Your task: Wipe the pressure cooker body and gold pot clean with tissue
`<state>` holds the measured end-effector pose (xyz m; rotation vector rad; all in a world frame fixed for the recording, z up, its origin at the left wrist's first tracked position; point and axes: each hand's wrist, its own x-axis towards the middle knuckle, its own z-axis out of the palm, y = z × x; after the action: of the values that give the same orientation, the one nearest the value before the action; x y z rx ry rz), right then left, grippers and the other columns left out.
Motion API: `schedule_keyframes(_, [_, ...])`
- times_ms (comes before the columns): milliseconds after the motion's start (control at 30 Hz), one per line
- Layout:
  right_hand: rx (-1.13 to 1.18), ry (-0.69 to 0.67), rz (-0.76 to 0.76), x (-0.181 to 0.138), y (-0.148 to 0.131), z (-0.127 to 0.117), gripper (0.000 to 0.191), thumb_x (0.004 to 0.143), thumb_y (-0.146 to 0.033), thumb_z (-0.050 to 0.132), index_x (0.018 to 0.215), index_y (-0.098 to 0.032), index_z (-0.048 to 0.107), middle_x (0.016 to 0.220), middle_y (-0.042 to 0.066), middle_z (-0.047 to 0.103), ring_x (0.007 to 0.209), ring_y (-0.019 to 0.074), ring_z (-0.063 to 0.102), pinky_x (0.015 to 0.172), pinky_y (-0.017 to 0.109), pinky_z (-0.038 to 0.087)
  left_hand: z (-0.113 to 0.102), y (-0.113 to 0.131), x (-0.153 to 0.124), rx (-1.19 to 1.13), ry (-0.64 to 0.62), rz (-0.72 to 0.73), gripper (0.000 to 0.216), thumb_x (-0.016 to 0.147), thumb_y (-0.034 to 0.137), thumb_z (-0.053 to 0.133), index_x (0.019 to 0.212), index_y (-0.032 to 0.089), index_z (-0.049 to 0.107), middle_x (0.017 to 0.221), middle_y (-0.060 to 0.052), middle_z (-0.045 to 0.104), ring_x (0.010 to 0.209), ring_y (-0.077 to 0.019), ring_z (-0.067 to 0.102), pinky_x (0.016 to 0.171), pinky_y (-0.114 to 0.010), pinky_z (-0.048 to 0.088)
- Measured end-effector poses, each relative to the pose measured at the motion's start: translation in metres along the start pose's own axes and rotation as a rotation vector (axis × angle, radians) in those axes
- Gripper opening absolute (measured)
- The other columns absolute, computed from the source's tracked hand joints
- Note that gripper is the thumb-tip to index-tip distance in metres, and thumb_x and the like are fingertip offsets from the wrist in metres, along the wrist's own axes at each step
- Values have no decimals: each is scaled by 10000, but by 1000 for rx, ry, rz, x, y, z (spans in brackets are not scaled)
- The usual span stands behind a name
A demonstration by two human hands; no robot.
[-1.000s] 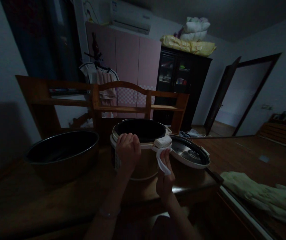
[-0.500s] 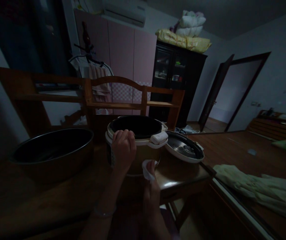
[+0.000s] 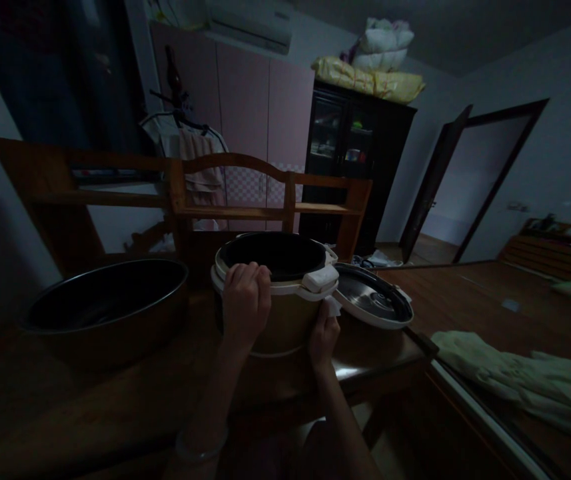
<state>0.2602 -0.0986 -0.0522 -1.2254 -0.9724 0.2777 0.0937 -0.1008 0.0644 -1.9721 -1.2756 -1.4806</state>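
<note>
A round electric cooker point(image 3: 285, 320) with a white rim and a dark, open top stands upright on the wooden table. My left hand point(image 3: 246, 300) is closed over the front of its rim, fingers curled over the edge. Lower on the right side, beneath the cooker's white latch point(image 3: 320, 278), my right hand point(image 3: 324, 337) is closed on a white wipe point(image 3: 334, 306), pressed near the cooker's wall. The cooker's lid point(image 3: 372, 298) lies to the right with its metal inside facing up. At the left sits a large dark inner pot point(image 3: 110, 300).
The wooden table point(image 3: 130, 387) has a raised shelf back point(image 3: 232, 212) behind the cooker. To the right is a wide wooden surface point(image 3: 460, 287) with a pale cloth point(image 3: 505, 373) on it. A pink wardrobe point(image 3: 242, 113) and a dark cabinet point(image 3: 355, 153) stand farther off.
My right hand has moved up and to the right with the wipe, from the cooker's lower front to its right side. My left hand stays on the rim.
</note>
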Motion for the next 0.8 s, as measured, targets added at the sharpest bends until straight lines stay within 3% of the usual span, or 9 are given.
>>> schedule_keyframes(400, [-96,-1,19,-2,14,-4,640,1015,-592,308,1201,-136,716,1108,174,754,1117,325,683,857,375,481,4,-1,-1,94,13,21,245,986,243,362,844,209,558,841,-47,598,902,-213,541,970,-406,403])
schedule_keyframes(800, [-140,-51,-81,-3,10,-8,601,1011,-472,234,1195,-146,703,1034,143,754,1057,303,673,910,420,458,4,-5,-3,59,-23,-9,283,1001,266,327,887,209,579,891,-46,602,946,-207,540,997,-408,390])
